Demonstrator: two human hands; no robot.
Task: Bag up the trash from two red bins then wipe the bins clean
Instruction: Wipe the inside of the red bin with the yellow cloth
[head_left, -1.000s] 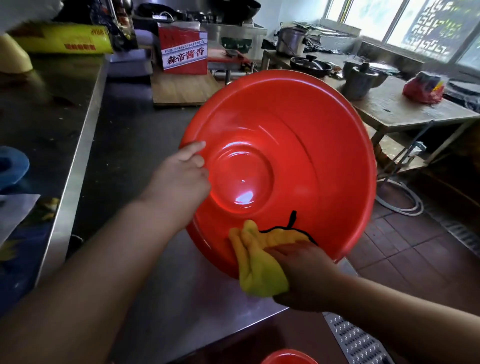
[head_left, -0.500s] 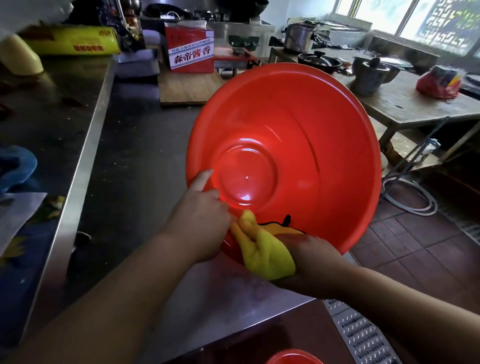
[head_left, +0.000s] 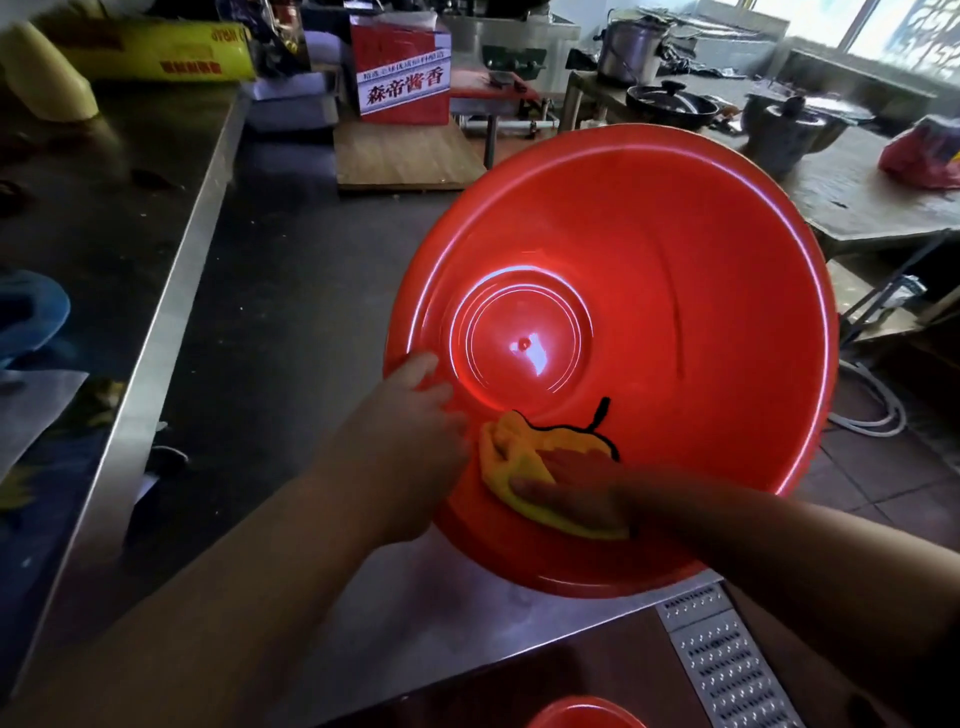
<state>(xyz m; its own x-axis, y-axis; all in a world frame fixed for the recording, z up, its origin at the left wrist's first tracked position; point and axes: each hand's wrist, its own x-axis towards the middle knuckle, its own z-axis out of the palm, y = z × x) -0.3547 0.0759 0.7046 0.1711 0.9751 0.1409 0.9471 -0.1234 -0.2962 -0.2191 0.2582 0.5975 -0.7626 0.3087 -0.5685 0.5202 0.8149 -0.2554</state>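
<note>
red bin (head_left: 675, 312) tipped on bench (head_left: 415, 613) edge, mouth toward me; left hand (head_left: 410, 436) grips rim, right hand (head_left: 566, 488) presses yellow cloth (head_left: 514, 447) flat inside.

Two bare forearms and their grips are all I get of the person on my feed. The left forearm (head_left: 249, 597) fills the lower left of the frame, broad at the edge and narrowing to the wrist. The left grip (head_left: 415, 441), just left of centre, shows a rounded back and a short thumb (head_left: 418, 364). The right forearm (head_left: 779, 582) at lower right sits in deep shadow. The right grip (head_left: 571, 488) is blurred, its fingers (head_left: 530, 488) smeared together.
</note>
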